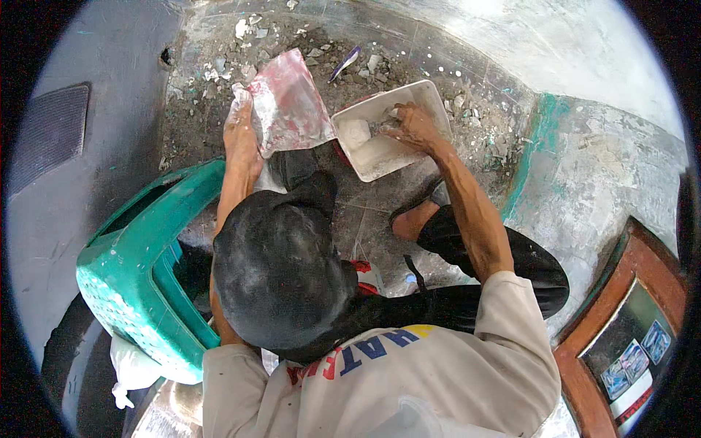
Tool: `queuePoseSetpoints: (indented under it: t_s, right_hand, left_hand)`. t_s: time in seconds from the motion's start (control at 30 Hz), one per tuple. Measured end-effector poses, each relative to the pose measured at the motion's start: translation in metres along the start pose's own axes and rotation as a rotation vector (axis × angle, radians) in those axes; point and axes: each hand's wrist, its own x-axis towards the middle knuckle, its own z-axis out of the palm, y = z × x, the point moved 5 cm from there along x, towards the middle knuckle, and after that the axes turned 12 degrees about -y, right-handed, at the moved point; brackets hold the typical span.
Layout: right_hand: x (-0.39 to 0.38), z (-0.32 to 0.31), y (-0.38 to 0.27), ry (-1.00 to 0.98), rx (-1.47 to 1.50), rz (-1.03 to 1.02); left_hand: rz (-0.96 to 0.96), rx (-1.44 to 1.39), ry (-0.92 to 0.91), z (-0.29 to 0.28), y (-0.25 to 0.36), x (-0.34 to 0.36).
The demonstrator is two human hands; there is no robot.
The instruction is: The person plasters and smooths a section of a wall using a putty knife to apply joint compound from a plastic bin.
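Observation:
My left hand [242, 135], with pale powder on its fingers, grips the left edge of a square pinkish, white-smeared board [290, 98]. My right hand [415, 130] reaches into a white plastic tub [383, 166] just right of the board, its fingers curled round something I cannot make out. A pale lump of powder or paste [354, 133] lies in the tub's left part.
Broken plaster and rubble [365, 66] cover the floor behind the tub. A green plastic stool [124, 266] lies tipped at left, a white bag [135, 365] beside it. Walls [584, 153] close in at both sides; a brown wooden frame [573, 350] is at lower right.

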Motion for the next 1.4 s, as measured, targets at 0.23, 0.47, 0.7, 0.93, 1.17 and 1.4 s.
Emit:
queuePoseSetpoints:
  t_s: [0.23,0.47,0.7,0.93,1.17,1.4]
  right_hand:
    - [-0.026,-0.029,-0.006,-0.071,0.342,0.008]
    - [-0.111,-0.108,-0.036,0.053,0.556,0.178]
    - [-0.159,-0.102,-0.071,0.620,0.002,0.105]
    - [-0.160,-0.039,-0.093,0.693,-0.061,-0.021]
    - [-0.163,-0.033,-0.078,0.710,0.010,0.021]
    - [-0.175,-0.036,-0.043,0.673,0.075,0.232]
  left_hand:
    - [0.020,0.252,0.013,-0.010,-0.012,0.006]
    - [0.051,0.663,-0.123,-0.003,-0.045,0.038]
    - [0.013,1.008,-0.303,0.084,-0.067,0.022]
    - [0.009,0.720,-0.384,0.088,-0.063,0.008]
    - [0.101,0.572,-0.395,0.074,-0.073,0.011]
    - [0.269,0.721,-0.235,0.088,-0.045,0.000]
